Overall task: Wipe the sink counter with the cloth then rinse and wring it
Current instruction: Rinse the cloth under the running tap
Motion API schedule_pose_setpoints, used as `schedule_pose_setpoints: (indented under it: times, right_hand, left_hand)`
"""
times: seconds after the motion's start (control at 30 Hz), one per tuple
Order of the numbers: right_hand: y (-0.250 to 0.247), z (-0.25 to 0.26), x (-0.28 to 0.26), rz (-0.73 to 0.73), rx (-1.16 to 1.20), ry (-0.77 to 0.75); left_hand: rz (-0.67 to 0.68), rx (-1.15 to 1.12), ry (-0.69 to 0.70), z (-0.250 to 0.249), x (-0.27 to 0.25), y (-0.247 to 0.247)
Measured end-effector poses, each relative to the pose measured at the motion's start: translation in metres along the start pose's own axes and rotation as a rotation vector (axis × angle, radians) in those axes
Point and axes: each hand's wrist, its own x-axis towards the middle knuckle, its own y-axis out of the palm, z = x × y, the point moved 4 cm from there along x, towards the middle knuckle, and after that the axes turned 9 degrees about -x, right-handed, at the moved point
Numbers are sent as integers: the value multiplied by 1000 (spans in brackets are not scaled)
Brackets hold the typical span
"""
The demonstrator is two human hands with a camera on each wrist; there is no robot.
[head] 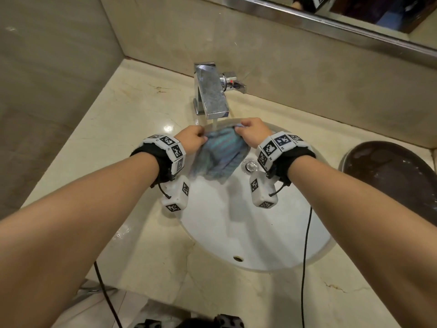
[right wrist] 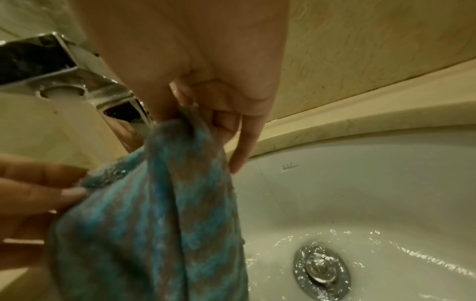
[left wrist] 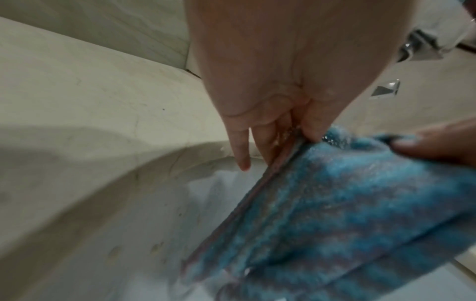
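Observation:
A blue and grey striped cloth (head: 218,153) hangs over the back of the white sink basin (head: 260,237), right under the chrome faucet (head: 211,95), whose water stream lands on its top edge. My left hand (head: 192,139) pinches the cloth's upper left edge (left wrist: 296,142) between thumb and fingers. My right hand (head: 251,133) pinches the upper right corner (right wrist: 185,120). The cloth (right wrist: 154,224) droops wet between both hands, and water pools around the metal drain (right wrist: 322,268).
A beige marble counter (head: 132,119) surrounds the sink, with a marble wall at left and behind. A dark round dish (head: 390,176) sits on the counter at right. The faucet handle (head: 234,85) sticks out to the right. Cables hang from both wrists.

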Motion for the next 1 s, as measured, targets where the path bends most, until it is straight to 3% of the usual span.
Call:
schedule_pose_setpoints:
  times: [0.13,0.23,0.33,0.43,0.67,0.87,1.0]
  right_hand:
    - [9,-11,-3,132,-193,93]
    - [13,-5,-7,153,-158,13]
    - [11,9,-7,44,-64,-107]
    - [17,17,-4,100,-34,-108]
    - [25,15,-11,272,189,-28]
    - [22,14,-9,211,143,57]
    - [17,11,-7,155,191,109]
  left_hand:
    - [-1,-164,25,-6,-1,1]
    - [27,-254,40,-13,-5,4]
    - [26,-373,30,-22,-7,6]
    - [-14,-436,12,-25,-8,7]
    - [4,-444,-30,-16,-11,10]
    - [19,-366,-33,-15,-11,10]
    - [-43,-65,-4,-8,-6,3]
